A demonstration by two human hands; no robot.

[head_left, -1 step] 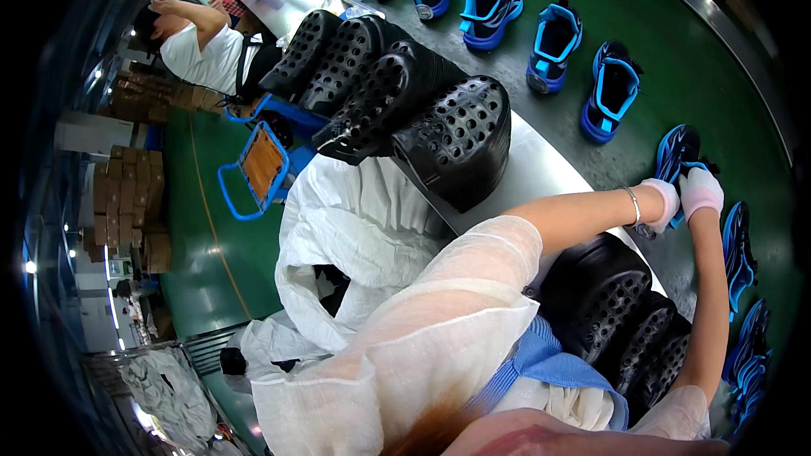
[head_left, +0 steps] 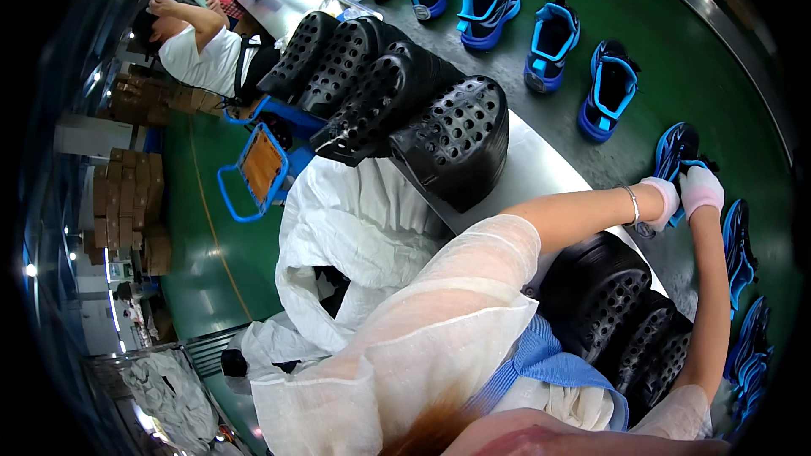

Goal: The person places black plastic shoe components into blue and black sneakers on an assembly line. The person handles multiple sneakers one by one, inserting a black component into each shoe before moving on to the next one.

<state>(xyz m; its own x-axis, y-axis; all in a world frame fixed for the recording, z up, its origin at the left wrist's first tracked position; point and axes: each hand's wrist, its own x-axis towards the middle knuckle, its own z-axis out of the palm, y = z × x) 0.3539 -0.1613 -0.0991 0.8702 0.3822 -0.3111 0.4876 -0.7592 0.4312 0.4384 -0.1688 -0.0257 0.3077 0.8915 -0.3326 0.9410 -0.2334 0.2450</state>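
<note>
Out to the right, both of my hands are at one black-and-blue sneaker (head_left: 676, 143) on the dark green belt. My left hand (head_left: 663, 203), in a white glove with a pink cuff, grips the shoe's near end; a bracelet shows at that wrist. Beside it, my right hand (head_left: 701, 190) is gloved the same way and closed at the shoe's right side near the opening. The gloves hide the fingertips and part of the shoe. Another sneaker (head_left: 608, 89) stands to the left on the belt, and a further one (head_left: 739, 253) lies to the right.
Several more sneakers (head_left: 490, 8) line the belt. Along the near metal ledge (head_left: 549, 169) sit large black perforated clogs (head_left: 456, 135), with more black clogs (head_left: 596, 304) by my body. A blue cart (head_left: 258, 169), stacked cartons (head_left: 131, 203) and a seated person (head_left: 203, 51) are at left.
</note>
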